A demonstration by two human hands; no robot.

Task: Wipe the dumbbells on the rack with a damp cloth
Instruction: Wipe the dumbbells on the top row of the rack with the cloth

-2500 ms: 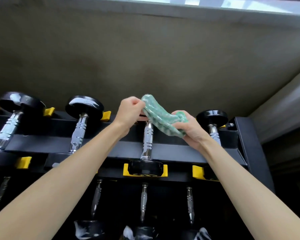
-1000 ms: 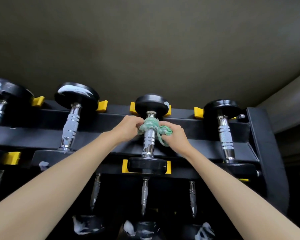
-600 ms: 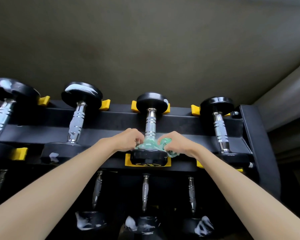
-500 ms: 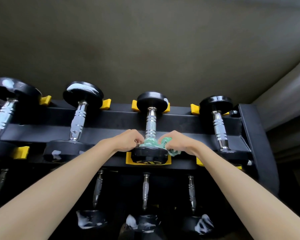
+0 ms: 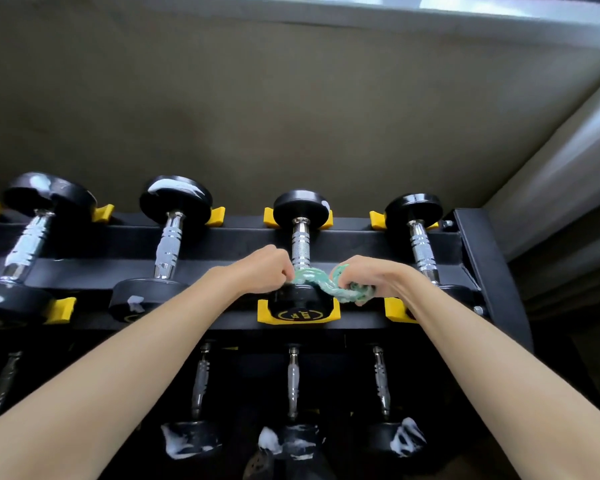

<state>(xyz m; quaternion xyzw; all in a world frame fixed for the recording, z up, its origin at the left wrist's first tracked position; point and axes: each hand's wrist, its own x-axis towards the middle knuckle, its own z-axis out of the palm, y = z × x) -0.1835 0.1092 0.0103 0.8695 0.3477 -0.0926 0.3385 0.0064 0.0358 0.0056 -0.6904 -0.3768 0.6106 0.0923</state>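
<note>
A black dumbbell (image 5: 301, 249) with a chrome handle lies on the top shelf of the black rack (image 5: 489, 271), its near head in a yellow cradle (image 5: 335, 313). A green damp cloth (image 5: 321, 284) is twisted into a rope and looped around the lower end of the handle, just above the near head. My left hand (image 5: 265, 271) grips one end of the cloth on the left of the handle. My right hand (image 5: 371, 277) grips the other end on the right, with a bunch of cloth below its fingers.
Three more dumbbells lie on the top shelf: two to the left (image 5: 168, 247) (image 5: 28, 245) with white foam smears, one to the right (image 5: 420, 240). A lower shelf holds several dumbbells (image 5: 293, 400) with foam on their near heads. A beige wall rises behind the rack.
The cloth slid down the handle from just under the far head to just above the near head, both hands with it. Since half a second ago my right hand has pulled its end out rightward.
</note>
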